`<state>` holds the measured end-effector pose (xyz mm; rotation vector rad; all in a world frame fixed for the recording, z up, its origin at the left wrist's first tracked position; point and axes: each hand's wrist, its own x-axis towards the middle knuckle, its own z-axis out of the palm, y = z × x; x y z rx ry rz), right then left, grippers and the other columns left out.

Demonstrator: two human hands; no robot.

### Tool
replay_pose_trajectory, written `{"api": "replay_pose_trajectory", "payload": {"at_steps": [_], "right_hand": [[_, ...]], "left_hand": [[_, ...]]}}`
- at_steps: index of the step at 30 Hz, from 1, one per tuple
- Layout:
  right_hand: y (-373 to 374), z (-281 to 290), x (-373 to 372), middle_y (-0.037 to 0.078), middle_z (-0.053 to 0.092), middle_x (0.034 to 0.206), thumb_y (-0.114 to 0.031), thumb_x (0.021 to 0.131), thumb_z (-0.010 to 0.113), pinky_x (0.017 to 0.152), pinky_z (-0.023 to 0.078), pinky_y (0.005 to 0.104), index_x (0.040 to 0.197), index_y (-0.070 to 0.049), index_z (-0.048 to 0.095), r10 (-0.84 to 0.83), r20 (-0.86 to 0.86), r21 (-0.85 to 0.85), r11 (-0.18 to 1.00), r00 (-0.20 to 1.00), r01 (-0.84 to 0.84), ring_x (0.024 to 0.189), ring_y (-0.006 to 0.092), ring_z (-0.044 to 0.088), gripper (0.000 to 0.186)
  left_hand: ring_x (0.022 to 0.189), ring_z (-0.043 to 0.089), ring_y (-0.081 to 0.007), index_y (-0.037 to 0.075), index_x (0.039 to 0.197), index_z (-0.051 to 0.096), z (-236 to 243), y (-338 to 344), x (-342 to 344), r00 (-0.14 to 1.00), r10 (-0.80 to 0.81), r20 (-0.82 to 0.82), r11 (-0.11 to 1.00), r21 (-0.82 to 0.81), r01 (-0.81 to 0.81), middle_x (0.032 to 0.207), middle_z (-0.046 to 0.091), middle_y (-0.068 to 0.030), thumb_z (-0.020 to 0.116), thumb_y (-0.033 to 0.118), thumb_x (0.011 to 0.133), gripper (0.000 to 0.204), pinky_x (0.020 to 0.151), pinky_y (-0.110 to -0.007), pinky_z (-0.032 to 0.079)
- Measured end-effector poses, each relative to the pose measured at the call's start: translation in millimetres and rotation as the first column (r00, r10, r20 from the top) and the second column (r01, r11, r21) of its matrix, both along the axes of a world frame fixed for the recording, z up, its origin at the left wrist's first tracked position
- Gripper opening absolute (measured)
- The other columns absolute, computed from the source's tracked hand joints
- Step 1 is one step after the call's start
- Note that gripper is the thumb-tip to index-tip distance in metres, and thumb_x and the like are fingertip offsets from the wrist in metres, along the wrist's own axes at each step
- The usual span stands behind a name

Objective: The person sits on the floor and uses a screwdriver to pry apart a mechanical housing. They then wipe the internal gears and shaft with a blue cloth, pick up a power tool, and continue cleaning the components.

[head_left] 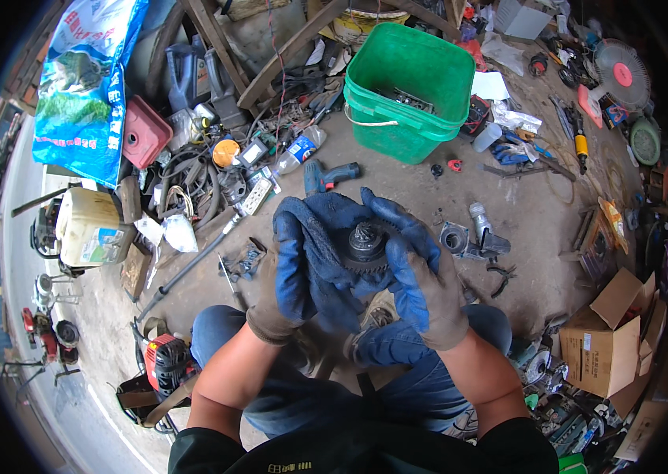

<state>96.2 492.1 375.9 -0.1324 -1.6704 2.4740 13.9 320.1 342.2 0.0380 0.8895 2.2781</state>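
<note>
Both my hands wear grey gloves with blue coated palms, raised over my knees. A dark toothed gear [366, 246] with a smaller, greasy hub at its centre sits between them. My right hand [422, 268] is closed on the gear's right edge, thumb and fingers against its teeth. Bunched behind and left of the gear is a dark blue cloth [320, 253]. My left hand [290, 272] is closed around the cloth's left side; its fingertips are partly hidden by the folds. Just beyond lies a blue cordless drill [330, 175] on the floor.
A green bucket [409, 142] with metal parts inside stands ahead. A screwdriver [231, 278], a metal housing [460, 238] and black pliers-like pieces [501, 278] lie around me. Clutter and a plastic bottle [301, 150] are at left, an open cardboard box [598, 340] at right.
</note>
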Motion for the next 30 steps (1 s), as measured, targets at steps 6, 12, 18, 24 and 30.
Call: {"api": "replay_pose_trajectory", "payload": {"at_steps": [6, 12, 18, 24, 30], "right_hand": [[-0.1, 3.2, 0.7, 0.023, 0.048, 0.158, -0.040, 0.107, 0.058, 0.121, 0.039, 0.0430, 0.154, 0.009, 0.043, 0.027, -0.068, -0.011, 1.000, 0.997, -0.028, 0.142, 0.0295, 0.051, 0.069], [7.9, 5.8, 0.8, 0.022, 0.053, 0.154, -0.040, 0.106, 0.063, 0.118, 0.042, 0.0417, 0.153, 0.009, 0.044, 0.028, -0.026, 0.064, 0.998, 0.999, -0.026, 0.140, 0.0277, 0.053, 0.072], [9.6, -5.8, 2.1, 0.018, 0.060, 0.143, -0.033, 0.101, 0.073, 0.106, 0.051, 0.0377, 0.154, 0.002, 0.046, -0.050, -0.101, 0.342, 0.936, 0.994, 0.082, 0.126, 0.0244, 0.061, 0.069], [5.0, -11.5, 5.7, 0.027, 0.054, 0.141, -0.023, 0.087, 0.083, 0.104, 0.050, 0.0452, 0.153, -0.001, 0.049, 0.038, -0.298, 0.803, 0.550, 0.954, 0.229, 0.122, 0.0425, 0.059, 0.077], [-9.5, -14.1, 11.2, 0.025, 0.050, 0.134, -0.011, 0.077, 0.082, 0.100, 0.052, 0.0502, 0.145, -0.001, 0.055, 0.127, -0.272, 0.893, 0.402, 0.954, 0.201, 0.118, 0.0467, 0.059, 0.074]], "left_hand": [[0.132, 0.060, -0.0277, 0.003, 0.151, 0.048, 9.0, -4.3, 0.5, 0.979, -0.111, -0.171, 0.986, -0.144, 0.087, 0.148, 0.058, -0.0163, 0.036, 0.065, 0.109, 0.076, 0.112, -0.046, 0.051], [0.134, 0.059, -0.0285, -0.001, 0.158, 0.039, 3.9, -6.5, -6.6, 0.956, -0.200, -0.215, 0.975, 0.050, 0.215, 0.155, 0.052, -0.0185, 0.043, 0.073, 0.103, 0.092, 0.111, -0.046, 0.051], [0.131, 0.057, -0.0230, -0.003, 0.161, 0.035, 7.6, -12.6, 0.2, 0.881, -0.307, -0.359, 0.919, -0.354, 0.176, 0.149, 0.055, -0.0152, 0.066, 0.050, 0.101, 0.086, 0.112, -0.038, 0.046], [0.098, 0.064, -0.0100, 0.000, 0.147, 0.050, 8.7, -15.3, 6.4, 0.960, -0.190, -0.206, 0.945, -0.303, 0.122, 0.121, 0.067, -0.0055, 0.065, 0.013, 0.100, 0.051, 0.084, -0.024, 0.054], [0.091, 0.058, -0.0065, 0.001, 0.120, 0.060, -1.6, -4.6, 8.2, 0.913, -0.062, -0.403, 0.904, -0.410, -0.119, 0.104, 0.064, -0.0020, 0.064, 0.012, 0.101, 0.023, 0.079, -0.024, 0.052]]}}
